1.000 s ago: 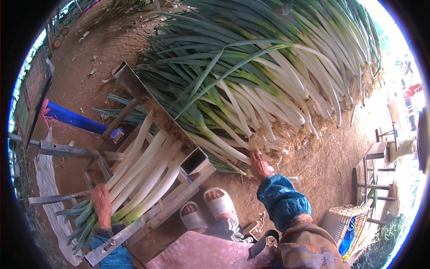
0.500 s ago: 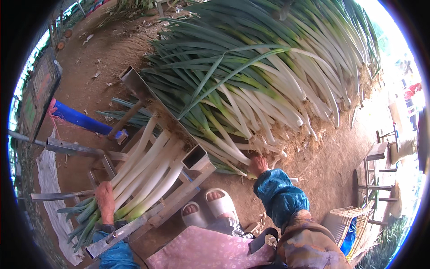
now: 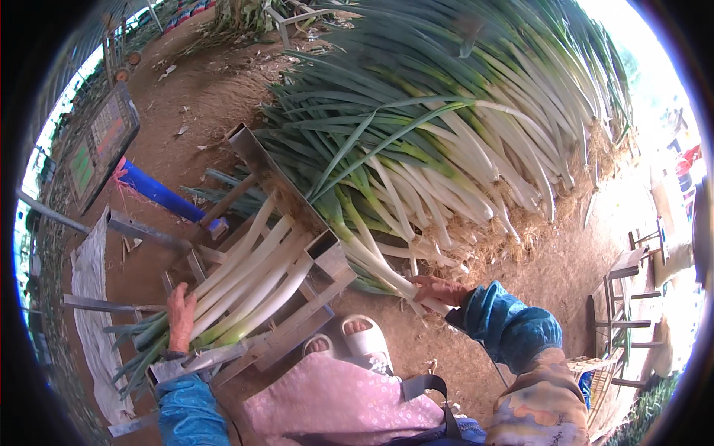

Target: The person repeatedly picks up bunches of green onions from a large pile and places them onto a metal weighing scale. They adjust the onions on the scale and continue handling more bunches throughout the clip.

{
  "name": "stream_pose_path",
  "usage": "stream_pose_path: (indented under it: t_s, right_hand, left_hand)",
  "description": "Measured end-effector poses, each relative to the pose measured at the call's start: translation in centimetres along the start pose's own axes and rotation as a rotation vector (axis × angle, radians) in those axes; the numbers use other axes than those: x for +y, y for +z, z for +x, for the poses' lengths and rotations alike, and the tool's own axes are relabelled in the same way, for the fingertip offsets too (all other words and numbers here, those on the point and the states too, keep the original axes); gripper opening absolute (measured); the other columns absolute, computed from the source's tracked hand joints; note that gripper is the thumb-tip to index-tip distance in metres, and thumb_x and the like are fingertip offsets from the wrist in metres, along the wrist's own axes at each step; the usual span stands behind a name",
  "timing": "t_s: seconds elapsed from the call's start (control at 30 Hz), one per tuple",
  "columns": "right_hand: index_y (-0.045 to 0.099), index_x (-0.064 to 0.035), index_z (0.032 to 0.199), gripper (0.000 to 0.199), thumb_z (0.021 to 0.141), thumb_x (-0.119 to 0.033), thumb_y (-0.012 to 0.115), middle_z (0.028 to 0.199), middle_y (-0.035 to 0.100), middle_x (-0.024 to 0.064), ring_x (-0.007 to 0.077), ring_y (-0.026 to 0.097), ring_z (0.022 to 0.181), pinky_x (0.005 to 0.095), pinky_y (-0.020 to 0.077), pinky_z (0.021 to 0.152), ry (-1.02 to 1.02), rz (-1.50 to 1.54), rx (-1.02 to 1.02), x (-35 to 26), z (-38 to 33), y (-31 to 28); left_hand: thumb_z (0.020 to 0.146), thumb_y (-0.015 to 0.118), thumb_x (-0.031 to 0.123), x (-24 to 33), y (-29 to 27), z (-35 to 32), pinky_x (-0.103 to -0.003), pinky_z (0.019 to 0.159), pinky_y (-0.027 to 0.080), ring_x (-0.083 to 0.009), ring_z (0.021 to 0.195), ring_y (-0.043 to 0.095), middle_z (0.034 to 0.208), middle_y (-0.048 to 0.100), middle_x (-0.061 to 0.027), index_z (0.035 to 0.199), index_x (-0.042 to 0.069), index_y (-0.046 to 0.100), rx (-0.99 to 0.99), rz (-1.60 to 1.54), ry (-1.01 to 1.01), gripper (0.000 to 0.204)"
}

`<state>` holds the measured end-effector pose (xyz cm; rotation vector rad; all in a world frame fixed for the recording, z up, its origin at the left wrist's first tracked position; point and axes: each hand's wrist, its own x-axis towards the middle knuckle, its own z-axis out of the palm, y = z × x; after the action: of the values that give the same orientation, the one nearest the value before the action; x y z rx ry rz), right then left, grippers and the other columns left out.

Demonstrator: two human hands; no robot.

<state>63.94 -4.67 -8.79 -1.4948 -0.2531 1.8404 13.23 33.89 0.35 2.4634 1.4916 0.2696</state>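
Observation:
A metal and wood cradle frame [image 3: 316,256] in front of me holds several trimmed leeks [image 3: 249,279] lying side by side, white stalks up right, green leaves down left. My left hand [image 3: 178,318] rests on those leeks near their green ends. My right hand [image 3: 439,288] is closed around the white stalk of a leek [image 3: 379,267] at the near edge of the big pile [image 3: 446,141] of leeks on the ground.
My feet in white sandals [image 3: 349,342] stand by the frame. A blue tube [image 3: 156,192] and a scale with a display [image 3: 100,152] sit at the left. White cloth [image 3: 89,312] lies on the dirt. Metal stools [image 3: 625,297] stand at right.
My right hand moved from the bare ground to the pile's edge and closed on a leek stalk. My left hand shifted slightly along the leeks in the frame.

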Motion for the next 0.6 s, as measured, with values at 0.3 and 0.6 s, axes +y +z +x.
stream_pose_path:
  t_s: [0.3, 0.6]
  right_hand:
    - [0.036, -0.0015, 0.141, 0.074, 0.085, -0.045, 0.058, 0.118, 0.058, 0.0136, 0.0203, 0.061, 0.1, 0.0324, 0.0545, 0.082, -0.214, 0.384, -0.338, 2.6, -1.6, 3.3]
    - [0.061, 0.0008, 0.104, 0.027, 0.08, -0.009, 0.067, 0.088, 0.066, 0.0162, 0.034, 0.064, 0.078, 0.0399, 0.0514, 0.071, -0.961, -0.415, 0.052, 2.6, -3.4, 3.2]
  left_hand:
    - [0.097, 0.052, 0.03, 5.4, -15.5, -7.0, -0.033, 0.091, 0.042, -0.0177, 0.099, 0.053, 0.107, 0.059, -0.0098, 0.13, 0.001, 0.05, 0.241, -0.564, -0.168, 0.044]
    - [0.092, 0.059, 0.018, 29.4, -15.4, -17.0, -0.032, 0.089, 0.047, -0.0181, 0.096, 0.06, 0.105, 0.063, -0.0091, 0.112, -0.001, 0.061, 0.336, -0.897, 0.069, 0.027]
